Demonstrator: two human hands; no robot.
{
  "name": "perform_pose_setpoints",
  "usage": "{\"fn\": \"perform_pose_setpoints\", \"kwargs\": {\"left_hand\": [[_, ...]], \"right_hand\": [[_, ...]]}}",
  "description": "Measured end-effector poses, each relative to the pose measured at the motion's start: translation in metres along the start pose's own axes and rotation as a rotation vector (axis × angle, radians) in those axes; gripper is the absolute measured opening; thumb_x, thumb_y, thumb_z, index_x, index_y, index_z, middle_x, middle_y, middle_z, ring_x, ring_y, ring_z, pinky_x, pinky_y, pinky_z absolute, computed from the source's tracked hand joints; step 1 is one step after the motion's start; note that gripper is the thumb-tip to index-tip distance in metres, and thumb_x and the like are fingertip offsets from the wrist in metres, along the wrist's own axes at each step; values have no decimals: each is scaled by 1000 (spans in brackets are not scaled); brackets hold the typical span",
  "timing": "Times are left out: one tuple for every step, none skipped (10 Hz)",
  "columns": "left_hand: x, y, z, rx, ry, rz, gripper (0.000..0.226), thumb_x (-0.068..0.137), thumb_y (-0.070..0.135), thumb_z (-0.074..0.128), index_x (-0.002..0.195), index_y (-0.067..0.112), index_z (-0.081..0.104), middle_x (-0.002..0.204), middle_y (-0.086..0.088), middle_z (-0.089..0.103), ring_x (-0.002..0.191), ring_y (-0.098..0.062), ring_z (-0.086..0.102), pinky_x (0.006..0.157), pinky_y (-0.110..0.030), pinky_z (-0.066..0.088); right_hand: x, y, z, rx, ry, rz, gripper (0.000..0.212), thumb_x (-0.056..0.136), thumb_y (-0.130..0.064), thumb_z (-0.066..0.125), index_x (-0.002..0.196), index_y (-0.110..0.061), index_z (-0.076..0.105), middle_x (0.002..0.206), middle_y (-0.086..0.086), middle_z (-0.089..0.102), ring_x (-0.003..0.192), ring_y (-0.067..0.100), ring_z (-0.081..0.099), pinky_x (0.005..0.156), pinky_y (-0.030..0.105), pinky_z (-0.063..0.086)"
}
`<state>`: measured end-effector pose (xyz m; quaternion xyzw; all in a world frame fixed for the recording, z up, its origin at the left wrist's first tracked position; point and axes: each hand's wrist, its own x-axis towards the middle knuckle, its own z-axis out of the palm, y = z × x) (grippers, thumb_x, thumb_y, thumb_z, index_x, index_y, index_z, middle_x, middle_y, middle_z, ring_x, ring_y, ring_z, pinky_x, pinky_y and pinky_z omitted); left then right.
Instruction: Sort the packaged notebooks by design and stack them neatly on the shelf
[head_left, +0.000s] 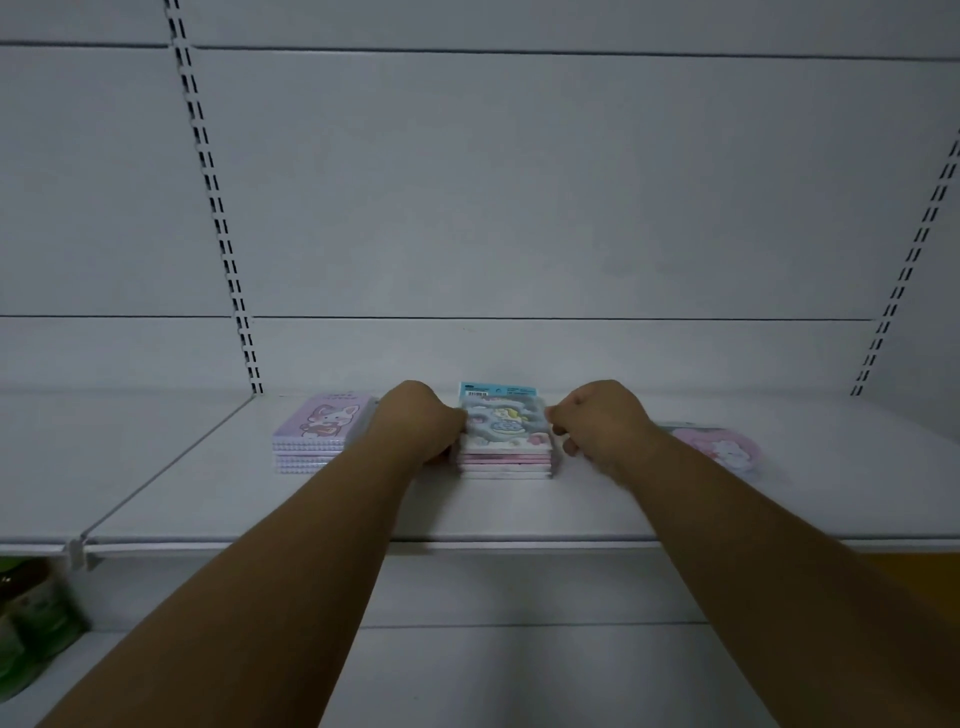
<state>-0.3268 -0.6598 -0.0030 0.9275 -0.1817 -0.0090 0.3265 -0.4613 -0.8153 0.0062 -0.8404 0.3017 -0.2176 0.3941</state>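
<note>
A stack of several packaged notebooks (506, 457) stands in the middle of the white shelf (363, 514). Its top one shows a blue-grey cartoon design with a blue header card. My left hand (418, 423) grips the stack's left side, fingers curled. On the stack's right side my right hand (597, 421) pinches the edge of the top notebook. To the left lies a second stack of purple notebooks (319, 434) with a white cat design. A single pink packaged notebook (719, 447) lies flat to the right, partly behind my right forearm.
The white back panel (519, 208) carries slotted uprights (223, 234) at left and right. Below the shelf's front edge, green packaged goods (31, 623) sit at the lower left, and a yellow patch (924, 571) shows at the lower right.
</note>
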Motion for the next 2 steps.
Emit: {"fn": "perform_pose_setpoints", "kwargs": {"left_hand": [[-14, 4, -5, 108, 146, 141, 32, 83, 48, 60, 93, 18, 66, 88, 1, 70, 74, -16, 61, 65, -28, 50], [-38, 12, -9, 128, 225, 261, 28, 86, 45, 60, 104, 22, 62, 98, 2, 67, 77, -13, 56, 58, -23, 43]], "right_hand": [[-4, -7, -3, -176, 123, -171, 17, 85, -24, 65, 77, -9, 68, 77, 4, 67, 76, 21, 63, 56, 22, 43], [-14, -18, -5, -213, 153, -346, 16, 84, -28, 66, 97, -18, 65, 96, -1, 63, 88, 16, 58, 66, 22, 41]]}}
